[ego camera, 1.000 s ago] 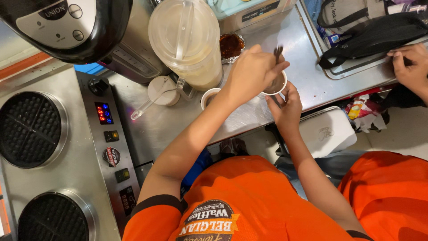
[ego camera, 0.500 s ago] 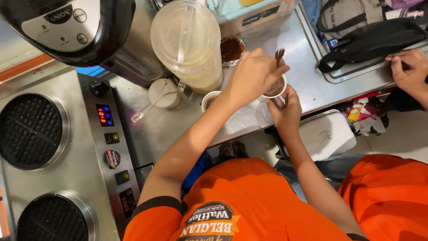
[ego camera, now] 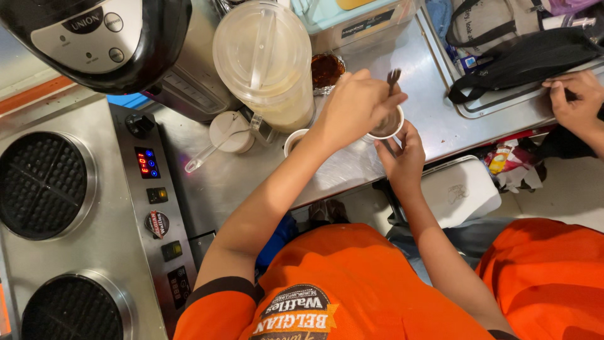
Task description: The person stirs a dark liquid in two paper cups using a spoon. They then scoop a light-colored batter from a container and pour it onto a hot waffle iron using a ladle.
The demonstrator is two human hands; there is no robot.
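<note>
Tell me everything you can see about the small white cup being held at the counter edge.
The small white cup is round with a thin white rim; its material cannot be told. It sits upright over the steel counter's front edge. The right hand cradles it from below and the side, while the left hand covers part of it, holding a dark utensil that dips inside. Its contents look brownish but are mostly hidden.

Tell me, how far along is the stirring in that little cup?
Done: the cup already has something brownish in it. In hand: the right hand holds the cup at the counter edge, while the left hand has a grip on a dark utensil dipped into it. Left: a second cup stands untouched on the counter. How well mixed the fill is cannot be seen.
</note>
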